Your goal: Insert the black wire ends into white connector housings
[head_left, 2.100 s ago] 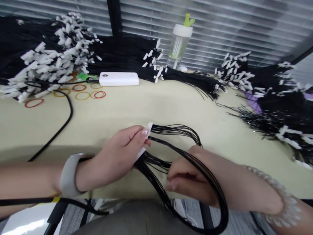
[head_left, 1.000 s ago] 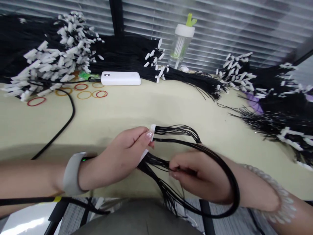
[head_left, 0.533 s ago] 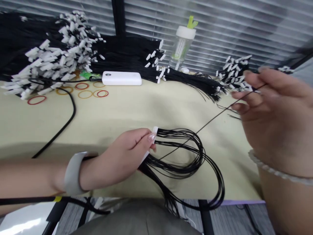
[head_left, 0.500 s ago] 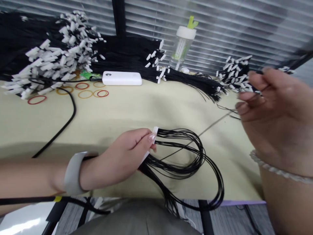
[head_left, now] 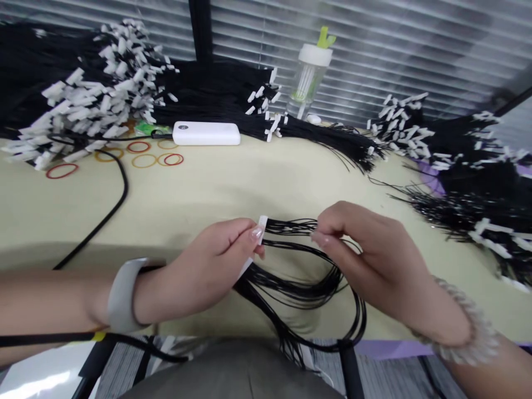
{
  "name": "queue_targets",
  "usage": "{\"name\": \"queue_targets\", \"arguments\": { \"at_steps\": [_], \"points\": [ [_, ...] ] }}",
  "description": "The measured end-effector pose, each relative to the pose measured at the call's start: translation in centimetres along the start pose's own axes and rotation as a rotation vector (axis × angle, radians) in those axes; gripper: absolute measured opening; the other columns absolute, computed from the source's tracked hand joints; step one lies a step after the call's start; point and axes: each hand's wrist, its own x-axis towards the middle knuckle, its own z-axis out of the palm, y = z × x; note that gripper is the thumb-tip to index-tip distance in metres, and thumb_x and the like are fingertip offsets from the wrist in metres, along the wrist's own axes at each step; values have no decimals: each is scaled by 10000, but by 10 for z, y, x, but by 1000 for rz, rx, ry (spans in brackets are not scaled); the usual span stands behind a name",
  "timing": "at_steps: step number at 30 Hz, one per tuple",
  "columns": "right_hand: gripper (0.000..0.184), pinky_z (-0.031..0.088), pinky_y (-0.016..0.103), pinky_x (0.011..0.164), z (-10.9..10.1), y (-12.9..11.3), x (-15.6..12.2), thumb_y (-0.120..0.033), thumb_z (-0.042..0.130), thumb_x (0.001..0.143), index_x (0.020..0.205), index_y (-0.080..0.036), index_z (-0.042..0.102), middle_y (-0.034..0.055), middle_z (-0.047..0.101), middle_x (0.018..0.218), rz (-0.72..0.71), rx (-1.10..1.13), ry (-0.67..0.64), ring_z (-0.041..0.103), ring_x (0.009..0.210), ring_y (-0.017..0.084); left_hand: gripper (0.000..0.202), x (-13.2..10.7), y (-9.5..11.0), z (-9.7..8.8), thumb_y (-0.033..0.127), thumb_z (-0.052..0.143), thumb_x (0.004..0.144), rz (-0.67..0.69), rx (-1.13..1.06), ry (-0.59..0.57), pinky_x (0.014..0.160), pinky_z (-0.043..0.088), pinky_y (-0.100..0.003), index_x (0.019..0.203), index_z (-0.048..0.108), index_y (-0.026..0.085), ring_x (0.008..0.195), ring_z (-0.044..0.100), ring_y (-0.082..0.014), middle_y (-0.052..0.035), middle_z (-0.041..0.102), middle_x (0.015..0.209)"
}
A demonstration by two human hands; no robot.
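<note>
Grip closed on both sides — the left hand (head_left: 199, 277) pinches a white connector (head_left: 262, 225) above the tabletop (head_left: 187, 188), black wires (head_left: 307, 291) looping from it. The right hand (head_left: 366, 260) pinches some of them, though exactly how many is hard to tell.

A pale grey band (head_left: 123, 295) wraps the left wrist (head_left: 145, 293), and a chunky translucent beaded bracelet (head_left: 465, 327) circles the right. The nails (head_left: 256, 233) are long and glossy, with grey clothing (head_left: 233, 370) below
</note>
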Motion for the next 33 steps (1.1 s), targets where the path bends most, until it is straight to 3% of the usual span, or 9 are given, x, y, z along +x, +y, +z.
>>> {"name": "queue_targets", "arguments": {
  "at_steps": [10,22,33],
  "points": [
    [91,356,222,598,16,0,4,-171,399,824,757,-162,460,15,490,733,-84,-106,-51,445,684,87,291,0,2,1,306,300,858,16,-9,-12,498,321,-190,653,458,173,521,370,-81,51,401,569],
    [99,324,209,579,20,-1,4,-183,404,829,752,-156,460,1,483,697,-57,-77,-34,426,648,76,287,0,4,0,292,312,858,31,13,-38,516,320,-192,627,435,173,516,380,-75,58,408,562],
    [139,312,234,591,25,1,6,-179,353,842,783,-143,473,15,473,706,-85,-111,-121,398,662,96,285,-1,4,1,280,292,864,71,50,-75,531,324,-196,634,424,176,543,398,-83,51,435,586]
  ]
}}
